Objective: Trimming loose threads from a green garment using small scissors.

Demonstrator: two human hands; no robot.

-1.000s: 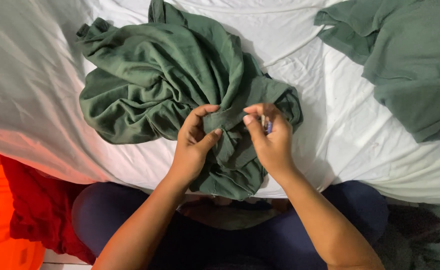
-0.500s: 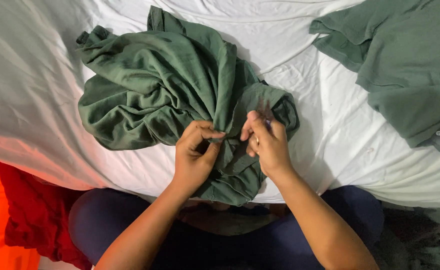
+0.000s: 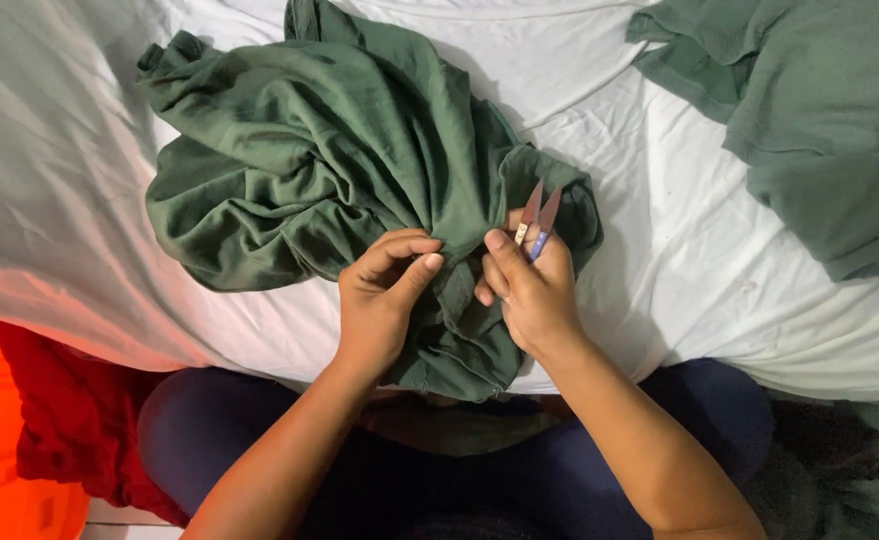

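Left hand [image 3: 385, 300] pinching a fold of the crumpled green garment [image 3: 340, 180] at the bed's near edge, right hand [image 3: 532, 295] gripping thread snips [image 3: 538, 222], blades parted above it for trimming.

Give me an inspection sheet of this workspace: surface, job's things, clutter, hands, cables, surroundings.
Surface: white sheet, wrinkled, covering the work area.
Job's things: green garment, bunched up on the sheet, its lower edge over the sheet's front edge; snips, blades apart, pointing up.
Clutter: second green garment at upper right, apart from the first.
Hands: left hand pinches a fold of the green garment; right hand holds the snips and touches the same fold.
Cables: nothing seen.
Surroundings: red cloth and orange object at lower left; the person's dark trousers below the sheet.
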